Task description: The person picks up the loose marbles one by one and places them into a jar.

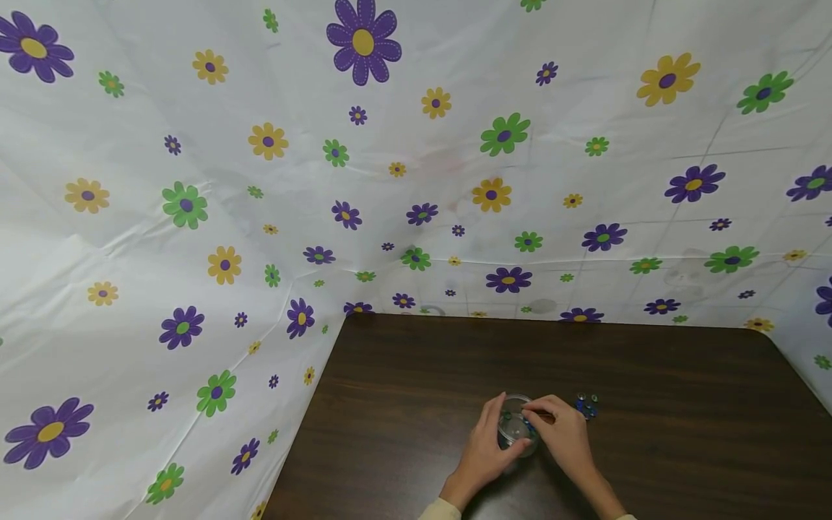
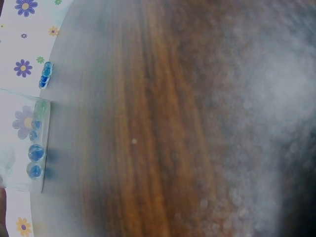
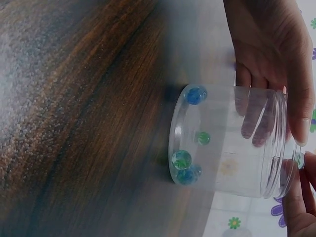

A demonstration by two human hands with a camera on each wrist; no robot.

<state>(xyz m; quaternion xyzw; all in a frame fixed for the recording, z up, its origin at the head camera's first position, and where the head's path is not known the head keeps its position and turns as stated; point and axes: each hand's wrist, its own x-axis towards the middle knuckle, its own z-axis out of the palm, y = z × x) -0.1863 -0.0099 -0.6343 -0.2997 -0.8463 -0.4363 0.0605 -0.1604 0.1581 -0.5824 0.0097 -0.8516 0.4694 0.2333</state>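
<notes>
A clear plastic jar stands upright on the table, with several blue and green glass marbles at its bottom. My left hand holds it from the left, the fingers along the far side and the thumb near the rim. Over the jar's mouth, my right hand pinches a greenish marble between thumb and fingertips. The left wrist view shows the jar from the side at the left edge, with marbles along its base.
A small group of loose blue and green marbles lies on the dark wooden table, just right of the right hand. A white flower-printed sheet hangs behind the table and along its left side.
</notes>
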